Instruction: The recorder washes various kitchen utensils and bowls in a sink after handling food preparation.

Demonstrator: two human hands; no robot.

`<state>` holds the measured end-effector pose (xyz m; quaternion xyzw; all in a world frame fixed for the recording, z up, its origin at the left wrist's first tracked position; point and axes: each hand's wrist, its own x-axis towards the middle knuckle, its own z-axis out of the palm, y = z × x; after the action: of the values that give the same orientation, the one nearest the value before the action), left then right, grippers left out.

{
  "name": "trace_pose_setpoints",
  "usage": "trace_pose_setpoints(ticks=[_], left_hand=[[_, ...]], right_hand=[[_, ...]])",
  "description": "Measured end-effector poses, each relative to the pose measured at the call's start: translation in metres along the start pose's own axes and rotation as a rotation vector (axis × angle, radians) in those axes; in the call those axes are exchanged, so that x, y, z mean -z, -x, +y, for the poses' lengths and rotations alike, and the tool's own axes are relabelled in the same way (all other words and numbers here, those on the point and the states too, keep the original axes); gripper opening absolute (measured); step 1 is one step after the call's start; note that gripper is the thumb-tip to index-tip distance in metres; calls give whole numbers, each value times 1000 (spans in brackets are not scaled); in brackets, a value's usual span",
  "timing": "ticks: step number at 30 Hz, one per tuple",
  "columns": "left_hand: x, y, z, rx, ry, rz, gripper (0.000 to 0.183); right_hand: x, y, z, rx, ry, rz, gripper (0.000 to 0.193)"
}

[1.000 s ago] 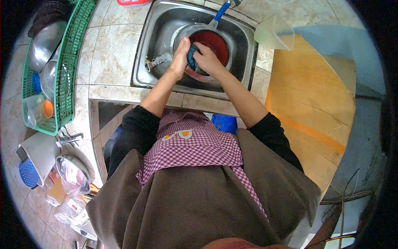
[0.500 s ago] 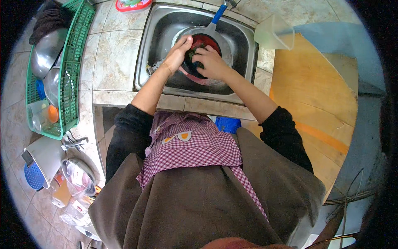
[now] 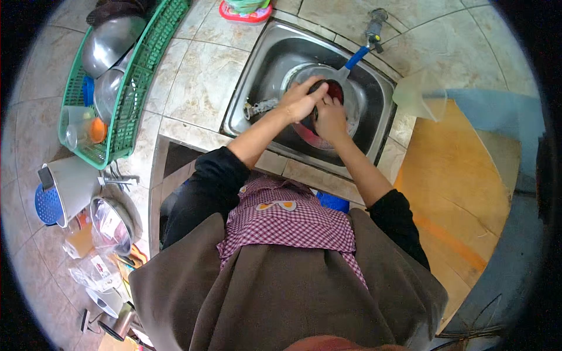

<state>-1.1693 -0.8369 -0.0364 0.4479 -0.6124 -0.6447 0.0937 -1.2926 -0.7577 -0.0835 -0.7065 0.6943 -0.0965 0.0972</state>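
Observation:
Over the sink (image 3: 383, 126), my left hand (image 3: 301, 100) grips the rim of a round bowl (image 3: 335, 89), dark with a red inside, which is tilted. My right hand (image 3: 331, 121) presses against the bowl from the near side with its fingers curled. Whatever lies under those fingers is hidden. Beneath the hands a wide, pale round basin (image 3: 353, 108) sits in the sink, with something pinkish-red (image 3: 315, 139) in its near part. The tap's blue spout (image 3: 356, 58) points down toward the bowl from the far right.
A green dish basket (image 3: 126, 111) with metal bowls and plastic cups stands at the left. A red-rimmed container (image 3: 246, 13) is behind the sink. To the right are a translucent square tub (image 3: 422, 96) and a wooden board (image 3: 451, 193). A silvery crumpled thing (image 3: 261, 107) lies at the sink's left.
The view has shifted, so the sink appears farther right and turned. The bowl is now tilted, and my hands have drawn closer together. My right hand was spread inside the bowl over something dark green.

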Motion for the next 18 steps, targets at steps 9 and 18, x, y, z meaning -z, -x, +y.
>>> trace_pose_setpoints(ticks=[9,18], left_hand=[[-46,-22,-49,-442,501,145,54],[-35,-27,-38,-262,549,59,52]], right_hand=[[10,-26,-8,-653,-1282,86,41],[23,-7,18,-208,-532,-396,30]])
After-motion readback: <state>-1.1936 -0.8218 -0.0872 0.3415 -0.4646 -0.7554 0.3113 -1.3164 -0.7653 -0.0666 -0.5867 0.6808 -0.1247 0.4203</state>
